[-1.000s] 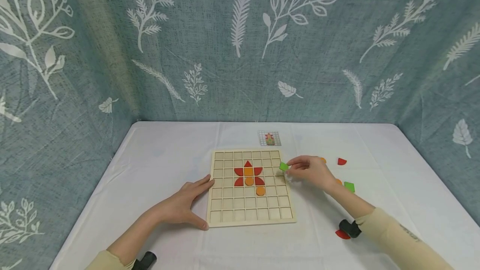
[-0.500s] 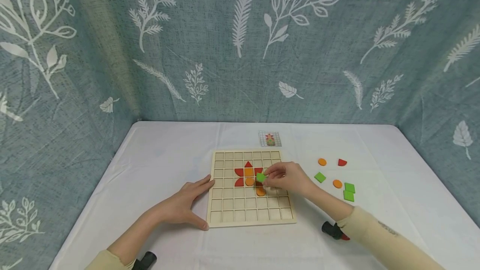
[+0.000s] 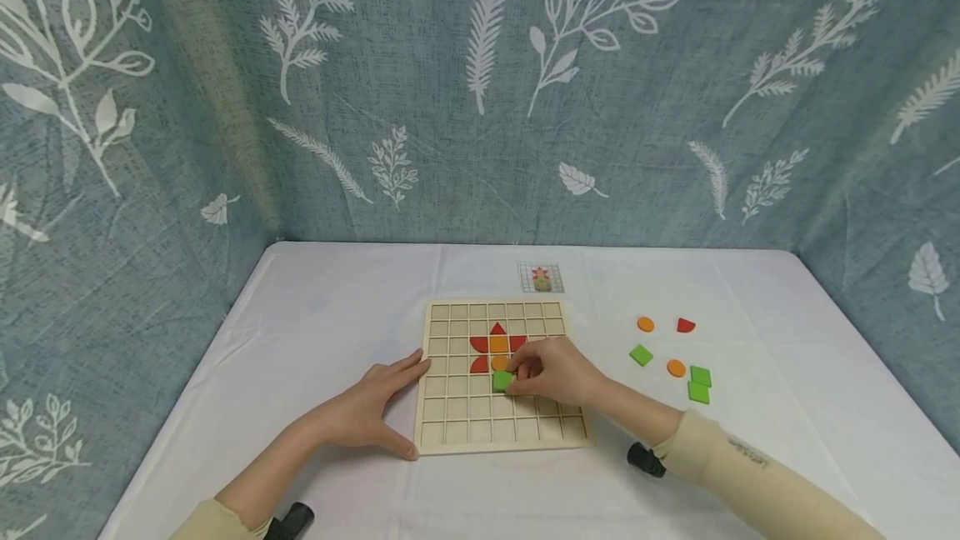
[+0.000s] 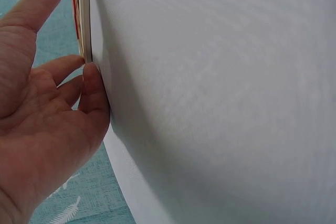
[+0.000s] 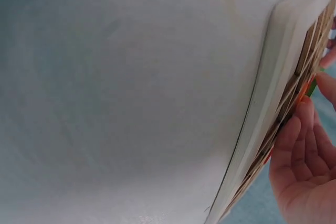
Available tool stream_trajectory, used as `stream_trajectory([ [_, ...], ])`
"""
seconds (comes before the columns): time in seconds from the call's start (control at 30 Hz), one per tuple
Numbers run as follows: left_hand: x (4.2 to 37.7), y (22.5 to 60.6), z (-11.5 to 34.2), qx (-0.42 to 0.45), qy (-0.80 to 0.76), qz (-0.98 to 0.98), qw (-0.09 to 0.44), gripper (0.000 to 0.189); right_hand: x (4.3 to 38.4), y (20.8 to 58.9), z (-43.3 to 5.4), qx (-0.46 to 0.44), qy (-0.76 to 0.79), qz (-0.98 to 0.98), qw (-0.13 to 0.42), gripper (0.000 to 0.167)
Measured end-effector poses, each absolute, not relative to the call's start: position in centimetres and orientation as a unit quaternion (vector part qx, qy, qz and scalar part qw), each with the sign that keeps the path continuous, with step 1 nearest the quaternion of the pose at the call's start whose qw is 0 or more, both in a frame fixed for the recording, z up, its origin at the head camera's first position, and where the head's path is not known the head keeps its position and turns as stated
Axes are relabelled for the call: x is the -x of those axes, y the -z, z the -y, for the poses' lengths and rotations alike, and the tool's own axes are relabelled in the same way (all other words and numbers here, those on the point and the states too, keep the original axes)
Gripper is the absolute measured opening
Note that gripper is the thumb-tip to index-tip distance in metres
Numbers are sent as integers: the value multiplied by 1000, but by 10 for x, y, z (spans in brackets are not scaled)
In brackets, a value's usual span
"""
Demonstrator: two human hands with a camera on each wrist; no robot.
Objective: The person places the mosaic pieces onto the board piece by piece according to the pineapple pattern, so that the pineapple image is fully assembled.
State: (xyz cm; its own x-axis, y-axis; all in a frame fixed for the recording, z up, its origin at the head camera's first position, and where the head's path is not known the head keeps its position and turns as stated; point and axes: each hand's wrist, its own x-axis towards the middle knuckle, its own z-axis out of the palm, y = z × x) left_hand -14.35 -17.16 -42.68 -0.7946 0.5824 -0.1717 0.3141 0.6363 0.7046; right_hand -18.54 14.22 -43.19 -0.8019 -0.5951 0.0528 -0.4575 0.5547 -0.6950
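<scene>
A wooden grid board (image 3: 456, 412) lies on the white table. Set in its cells are a red triangle (image 3: 497, 328), an orange square (image 3: 498, 345), an orange disc (image 3: 499, 363) and red quarter-round tiles (image 3: 479, 345). My right hand (image 3: 558, 372) pinches a green square tile (image 3: 502, 382) over the cell just below that disc; whether it lies fully in the cell is unclear. The hand covers some tiles to its left. Along the board's left edge rests my left hand (image 3: 367, 407), its thumb at the near corner; the left wrist view shows its fingers (image 4: 94, 90) touching the edge.
Behind the board lies a small pattern card (image 3: 541, 277). To the right are loose orange discs (image 3: 646, 324), a red quarter-round tile (image 3: 686, 326) and green square tiles (image 3: 641, 355). A patterned curtain (image 3: 450, 165) hangs beyond the table's far edge.
My right hand has carried the green square tile leftward from the board's right edge to below the upper orange disc. My left hand has stayed at the board's edge.
</scene>
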Motion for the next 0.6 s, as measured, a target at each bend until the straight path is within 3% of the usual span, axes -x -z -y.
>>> stream_trajectory([
  [0.4,143,426,172,-256,-340,-885,188,114,183,430,-141,322,347,-877,85,15],
  [0.6,142,426,173,-263,-339,-885,182,113,185,427,-150,292,376,-874,93,16],
])
